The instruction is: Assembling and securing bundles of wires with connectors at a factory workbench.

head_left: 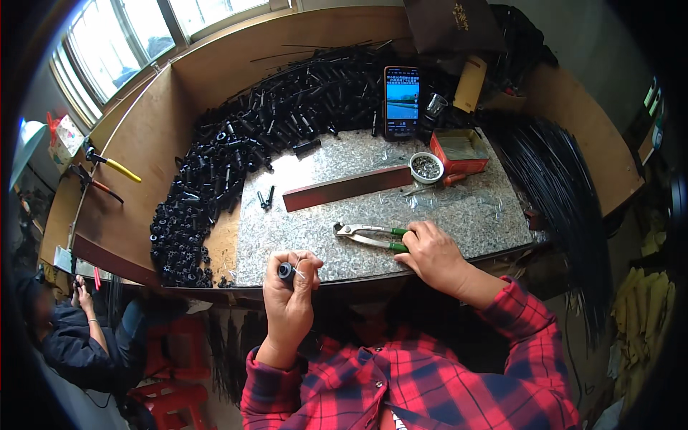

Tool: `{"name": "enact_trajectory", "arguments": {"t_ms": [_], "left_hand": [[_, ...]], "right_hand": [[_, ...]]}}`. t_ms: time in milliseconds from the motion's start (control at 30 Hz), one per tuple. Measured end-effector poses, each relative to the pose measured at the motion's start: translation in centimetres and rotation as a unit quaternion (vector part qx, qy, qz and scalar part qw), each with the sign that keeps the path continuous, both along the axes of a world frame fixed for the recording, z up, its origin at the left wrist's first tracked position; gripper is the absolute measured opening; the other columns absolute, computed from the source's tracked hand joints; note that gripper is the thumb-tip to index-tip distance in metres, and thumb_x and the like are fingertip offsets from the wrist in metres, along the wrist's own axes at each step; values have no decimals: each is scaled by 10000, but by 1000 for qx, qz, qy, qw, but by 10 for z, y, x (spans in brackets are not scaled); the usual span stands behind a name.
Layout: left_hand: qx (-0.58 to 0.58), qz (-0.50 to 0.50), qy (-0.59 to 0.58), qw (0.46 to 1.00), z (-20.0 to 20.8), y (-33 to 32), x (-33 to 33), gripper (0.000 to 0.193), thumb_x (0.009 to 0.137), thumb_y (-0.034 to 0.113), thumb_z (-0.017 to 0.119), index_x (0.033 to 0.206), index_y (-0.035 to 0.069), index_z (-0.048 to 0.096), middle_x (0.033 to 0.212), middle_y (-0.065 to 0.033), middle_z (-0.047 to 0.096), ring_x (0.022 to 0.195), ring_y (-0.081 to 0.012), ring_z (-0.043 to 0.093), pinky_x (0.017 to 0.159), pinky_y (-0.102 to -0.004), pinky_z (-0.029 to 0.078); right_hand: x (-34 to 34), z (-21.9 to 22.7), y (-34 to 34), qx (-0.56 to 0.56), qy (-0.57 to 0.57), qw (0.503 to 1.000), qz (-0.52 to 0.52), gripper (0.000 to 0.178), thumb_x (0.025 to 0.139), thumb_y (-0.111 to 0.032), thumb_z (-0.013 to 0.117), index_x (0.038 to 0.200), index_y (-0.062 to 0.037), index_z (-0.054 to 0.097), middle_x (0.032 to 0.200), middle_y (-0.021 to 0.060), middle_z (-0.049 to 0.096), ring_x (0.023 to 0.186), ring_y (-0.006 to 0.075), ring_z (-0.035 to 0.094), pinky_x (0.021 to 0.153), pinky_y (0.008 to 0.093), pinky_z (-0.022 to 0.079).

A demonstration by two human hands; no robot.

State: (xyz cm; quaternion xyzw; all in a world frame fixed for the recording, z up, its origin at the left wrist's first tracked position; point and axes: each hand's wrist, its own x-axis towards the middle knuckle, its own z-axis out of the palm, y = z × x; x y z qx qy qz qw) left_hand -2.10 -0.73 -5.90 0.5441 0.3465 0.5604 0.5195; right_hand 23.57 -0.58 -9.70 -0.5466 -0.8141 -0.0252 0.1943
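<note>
My left hand [287,299] is closed round a black cylindrical part [286,271] at the near edge of the work board. A thin pale strip or wire [300,272] shows by its fingertips. With my right hand [434,258] I grip the green handles of a pair of end-cutting pincers [365,237]. The pincers rest on the speckled stone-look board [459,215], their jaws pointing left. Beyond them a long dark red bar [347,188] lies slantwise. Two small black pins [266,197] lie left of the bar.
Black parts [287,107] are heaped along the back and left. A phone [402,102] stands behind a white bowl of small metal bits [426,168] and a red box [460,150]. Black rods [555,165] fill the right side. A person [79,330] sits at lower left.
</note>
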Motion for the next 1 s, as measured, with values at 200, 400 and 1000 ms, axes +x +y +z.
{"name": "enact_trajectory", "arguments": {"t_ms": [200,400,1000], "left_hand": [[71,-16,77,994,2,-6,5,55,971,57,427,937,50,384,900,-136,600,834,-170,581,823,-309,452],[114,-36,108,987,-11,-3,-4,102,958,77,470,928,64,373,777,-90,583,824,-214,621,927,-439,440],[95,-44,82,991,-38,-10,-9,767,705,241,827,1212,84,273,573,46,396,503,-51,417,494,-183,335]], "right_hand": [[4,-8,7,33,-68,997,21,272,783,-264,664,847,-37,530,913,134,535,900,292,535,752,380,474],[10,10,4,-20,173,984,24,197,878,-188,583,852,-13,498,928,156,552,836,326,547,746,379,453],[-12,76,-7,259,-71,959,94,277,712,-93,717,913,-11,545,1207,155,469,1206,349,459,1077,567,233]]}}
